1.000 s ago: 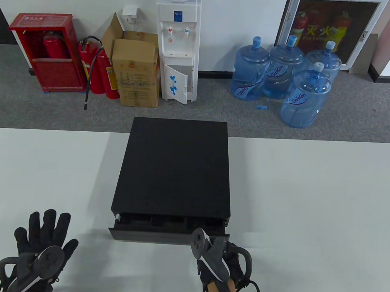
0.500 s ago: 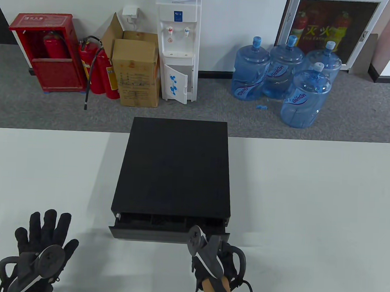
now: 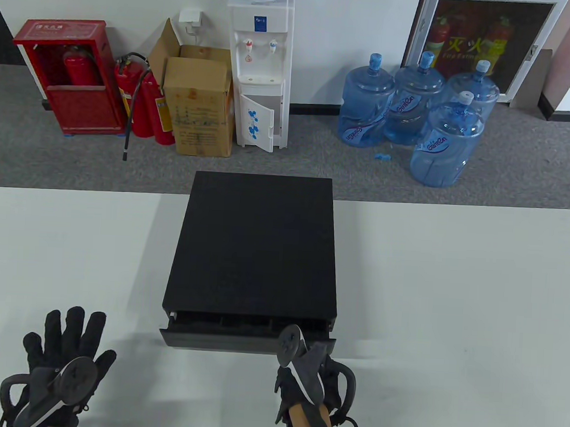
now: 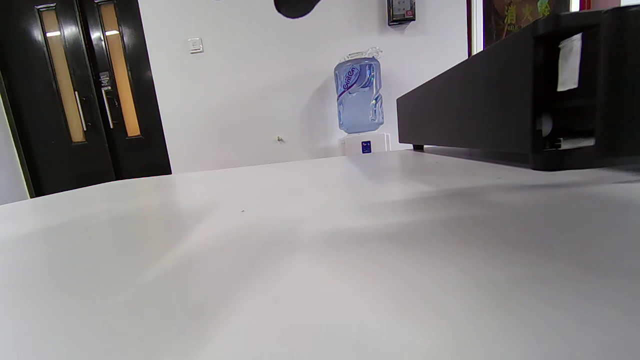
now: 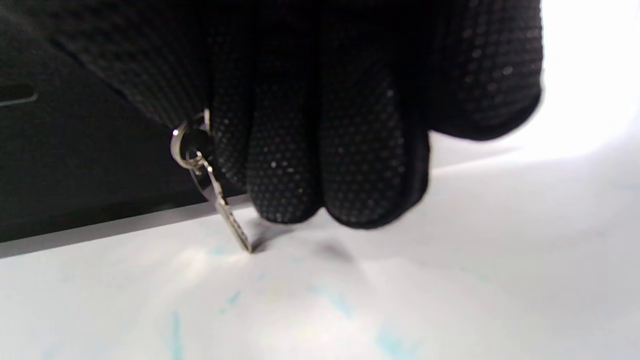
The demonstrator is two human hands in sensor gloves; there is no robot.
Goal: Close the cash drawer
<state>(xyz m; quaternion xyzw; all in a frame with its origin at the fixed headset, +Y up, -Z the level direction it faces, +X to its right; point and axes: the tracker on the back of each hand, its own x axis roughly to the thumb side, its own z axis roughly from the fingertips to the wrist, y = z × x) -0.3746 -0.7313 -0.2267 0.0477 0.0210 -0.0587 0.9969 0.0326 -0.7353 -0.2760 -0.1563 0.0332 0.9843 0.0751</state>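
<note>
At about five o'clock on the table (image 3: 452, 303), the right hand (image 3: 310, 382) is sitting up against the front of the cash drawer (image 3: 221, 340). Its fingers (image 5: 320, 165) are pointing down and lying close together in the right wrist view, with their tips just over the white top. A small key (image 5: 227, 215) on a ring (image 5: 186, 142) is hanging beside them, and its tip is touching the table. I cannot tell if the fingers are pinching the ring or only pressing on the drawer front (the glove is hiding that part). A tracker (image 3: 301, 362) is sitting on the back of this hand.

Over at seven o'clock, the left hand (image 3: 59, 368) is lying flat on the table with its fingers (image 3: 74, 324) straight and spread, holding nothing. It is staying well apart from the drawer.

The cash drawer is sticking out a little from the black box (image 3: 254, 245), which is sitting in the middle of the table. A thin dark gap with dividers is showing between the box and the drawer front. From the left wrist view, the box (image 4: 480, 110) is sitting at two o'clock.
</note>
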